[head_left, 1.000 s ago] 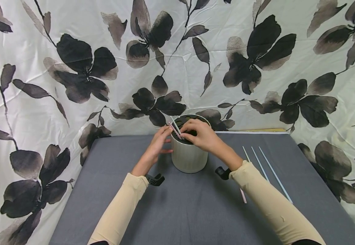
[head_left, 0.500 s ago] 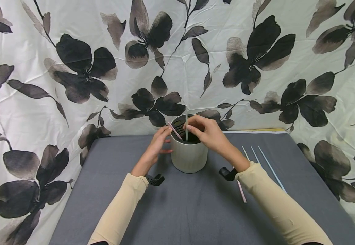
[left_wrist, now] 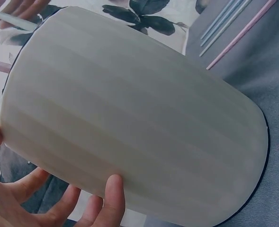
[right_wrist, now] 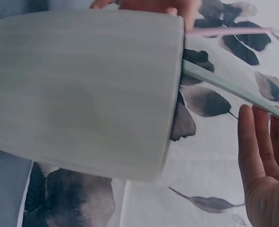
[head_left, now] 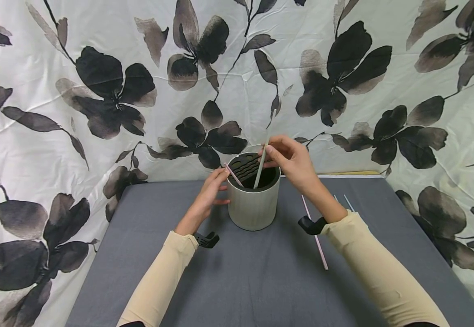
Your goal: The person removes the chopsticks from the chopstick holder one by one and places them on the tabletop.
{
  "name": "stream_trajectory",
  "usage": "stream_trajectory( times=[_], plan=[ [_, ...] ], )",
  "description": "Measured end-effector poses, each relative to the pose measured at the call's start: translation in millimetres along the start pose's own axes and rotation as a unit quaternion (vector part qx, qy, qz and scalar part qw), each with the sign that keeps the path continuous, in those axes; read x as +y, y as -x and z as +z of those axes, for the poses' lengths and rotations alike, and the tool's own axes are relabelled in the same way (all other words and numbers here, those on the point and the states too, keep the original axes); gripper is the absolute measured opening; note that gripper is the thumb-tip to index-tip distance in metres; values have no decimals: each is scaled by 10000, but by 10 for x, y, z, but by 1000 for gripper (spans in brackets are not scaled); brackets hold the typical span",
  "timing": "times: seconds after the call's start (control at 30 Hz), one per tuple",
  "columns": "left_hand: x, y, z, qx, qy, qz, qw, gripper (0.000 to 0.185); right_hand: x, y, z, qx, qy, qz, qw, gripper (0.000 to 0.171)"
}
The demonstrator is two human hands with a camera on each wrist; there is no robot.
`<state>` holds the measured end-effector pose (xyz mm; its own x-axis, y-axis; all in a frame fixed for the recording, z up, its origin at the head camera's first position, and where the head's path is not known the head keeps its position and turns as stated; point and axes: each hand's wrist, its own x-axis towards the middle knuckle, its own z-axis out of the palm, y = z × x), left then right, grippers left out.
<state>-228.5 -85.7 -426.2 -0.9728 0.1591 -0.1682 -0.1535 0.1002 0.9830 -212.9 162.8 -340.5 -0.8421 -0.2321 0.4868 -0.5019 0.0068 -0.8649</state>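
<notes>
One pink straw [head_left: 233,174] is in the holder [head_left: 254,204] at frame centre – my right hand [head_left: 292,160] pinches a pale green straw [head_left: 261,165] over it, my left hand [head_left: 209,192] rests open on its side (more straws [head_left: 313,230] wait lower right).

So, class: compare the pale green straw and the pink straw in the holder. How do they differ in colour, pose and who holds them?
The green straw is pale green; the pink straw is pink. The green straw rises high above the holder, while the pink straw shows only a short end at the rim. The right hand pinches the green straw; the left hand rests by the pink one. Both lean with lower ends inside the holder.
</notes>
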Motion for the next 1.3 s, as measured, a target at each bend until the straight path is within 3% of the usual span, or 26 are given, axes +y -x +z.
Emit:
stream_trajectory(
  times=[0.2, 0.57, 0.73, 0.93, 1.3],
  plan=[
    [-5, 9, -14, -47, 31, 8, 10000, 53, -90, -35, -128, 366, -583, -324, 9971, 21],
    [-9, 39, -20, -44, 7, -13, 10000, 52, -221, 23, -424, 886, -792, -320, 9924, 25],
    [-9, 47, -24, -66, 33, 10, 10000, 52, -197, 124, -545, 1135, -533, 80, 9921, 30],
    [-10, 38, -22, -52, 37, 16, 10000, 52, -96, 245, -688, 1194, 38, 854, 9892, 25],
    [-6, 7, -6, -11, 62, 14, 10000, 53, 310, 569, -936, 829, 812, 2214, 9683, 25]
  ],
)
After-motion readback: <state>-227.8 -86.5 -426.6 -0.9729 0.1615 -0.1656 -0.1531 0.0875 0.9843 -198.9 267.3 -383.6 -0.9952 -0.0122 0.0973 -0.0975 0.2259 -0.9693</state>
